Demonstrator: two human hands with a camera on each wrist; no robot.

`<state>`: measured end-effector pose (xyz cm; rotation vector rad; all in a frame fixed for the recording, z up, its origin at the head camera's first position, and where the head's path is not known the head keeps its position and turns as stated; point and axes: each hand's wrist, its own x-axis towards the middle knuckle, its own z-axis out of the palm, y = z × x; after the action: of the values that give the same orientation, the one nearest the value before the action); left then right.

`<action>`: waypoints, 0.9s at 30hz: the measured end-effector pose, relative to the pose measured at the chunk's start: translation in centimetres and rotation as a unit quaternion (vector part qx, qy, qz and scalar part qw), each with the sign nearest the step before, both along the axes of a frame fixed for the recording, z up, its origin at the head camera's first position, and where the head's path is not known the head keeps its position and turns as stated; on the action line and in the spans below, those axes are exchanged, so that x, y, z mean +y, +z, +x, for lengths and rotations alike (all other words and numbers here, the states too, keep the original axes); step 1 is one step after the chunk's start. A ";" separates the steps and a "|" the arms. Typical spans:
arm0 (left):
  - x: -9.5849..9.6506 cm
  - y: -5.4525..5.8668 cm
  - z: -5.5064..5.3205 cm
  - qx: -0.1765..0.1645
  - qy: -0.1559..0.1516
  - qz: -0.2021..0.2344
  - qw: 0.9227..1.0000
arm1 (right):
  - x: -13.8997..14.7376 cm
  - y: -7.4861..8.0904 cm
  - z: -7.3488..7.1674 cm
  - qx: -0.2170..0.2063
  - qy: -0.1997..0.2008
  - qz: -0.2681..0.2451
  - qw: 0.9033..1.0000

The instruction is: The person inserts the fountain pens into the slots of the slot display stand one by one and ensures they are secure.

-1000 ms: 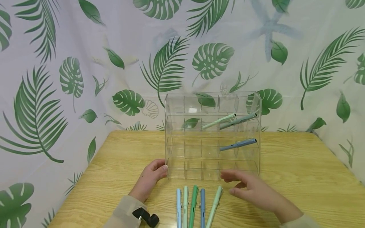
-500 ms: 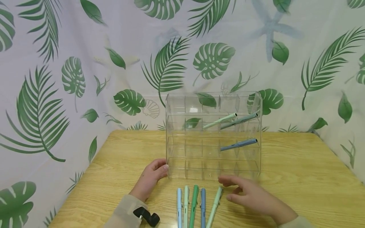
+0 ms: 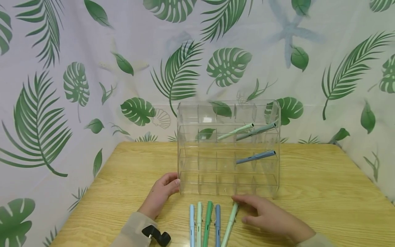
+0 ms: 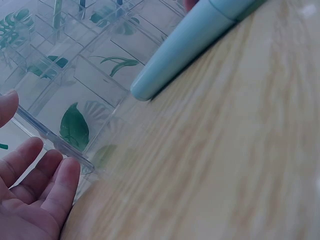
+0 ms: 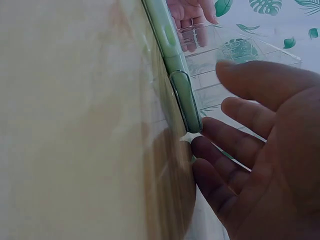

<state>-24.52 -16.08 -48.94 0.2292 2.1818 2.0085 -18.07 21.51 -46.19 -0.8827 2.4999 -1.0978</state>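
Before me is a yellow wood-grain table. On it stands a clear plastic rack with many compartments, where three slim pens lie slanting. The rack looks stiff, light and perhaps easy to crack, so the side edge seems a good place to hold. There the left hand has it lightly, thumb and bent fingers about the lower left edge.

The right hand is rather open, its fingers a little bent, and it grips nothing. Its fingertips are at the far end of a pale green plastic pen; whether they touch, I cannot tell. This pen lies aslant on the table, just to the right of four others.

I judge it light, hard and smooth, so it may slip or roll, although its small metal clip should hinder rolling. I would pinch it by the middle of the barrel, from both sides.
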 end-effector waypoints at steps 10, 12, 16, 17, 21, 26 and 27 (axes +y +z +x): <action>0.0 0.1 0.0 -0.001 -0.008 0.005 1.000 | -0.2 -0.9 0.2 0.021 -0.035 0.047 0.998; 0.0 0.1 0.1 0.000 -0.008 0.007 1.000 | -0.2 -1.1 0.1 0.036 -0.023 0.052 0.998; 0.0 0.1 0.2 -0.001 -0.007 0.009 1.000 | -0.2 -1.5 -0.1 0.043 -0.007 0.052 0.998; 0.0 0.1 0.2 -0.001 -0.006 0.009 1.000 | -0.2 -1.5 -0.1 0.041 -0.004 0.050 0.998; 0.1 0.1 0.2 -0.004 -0.004 0.006 1.000 | -0.4 -1.6 0.0 0.049 -0.001 0.043 0.998; 0.1 0.1 0.1 -0.003 -0.003 0.006 1.000 | -0.6 -1.7 -0.1 0.081 0.009 0.033 0.996; 0.1 0.1 0.1 -0.002 -0.004 0.007 1.000 | -0.7 -1.8 -0.1 0.087 0.011 0.031 0.996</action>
<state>-24.42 -15.96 -48.85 0.2338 2.1619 2.0190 -18.16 20.86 -47.94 -1.0262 2.6404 -0.9687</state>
